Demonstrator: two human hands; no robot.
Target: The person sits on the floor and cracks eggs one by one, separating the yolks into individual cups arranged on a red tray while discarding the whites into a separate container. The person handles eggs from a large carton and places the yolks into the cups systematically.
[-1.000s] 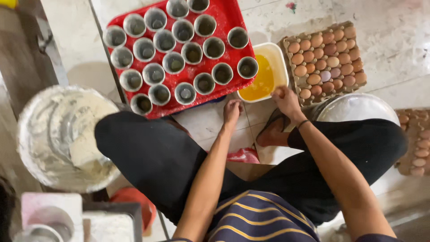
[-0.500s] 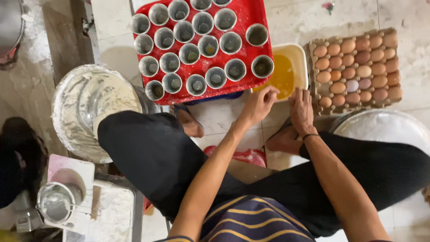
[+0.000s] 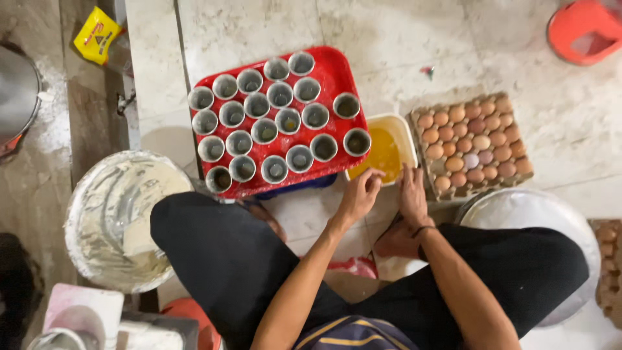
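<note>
Where both hands reach forward: left hand (image 3: pixel 360 194) and right hand (image 3: pixel 411 194), fingers loose, empty, at yellow-filled tub (image 3: pixel 387 153).

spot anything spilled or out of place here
Pale batter or flour smears the big metal bowl, and white powder dusts the floor at far left. One egg in the egg tray looks pale lilac among brown ones.

- The pale marble floor (image 3: pixel 518 78) is carrying everything here.
- A red tray (image 3: pixel 334 68) of small metal cups is sitting on it at the centre.
- A white tub (image 3: pixel 405 126) of yellow liquid is lying just beside the tray.
- A carton of eggs (image 3: pixel 472 146) is resting right of the tub.
- A floury metal basin (image 3: pixel 120 217) is standing at the left.
- A yellow packet (image 3: pixel 97 35) is lying at the top left.
- A red plastic container (image 3: pixel 583 29) is sitting at the top right.
</note>
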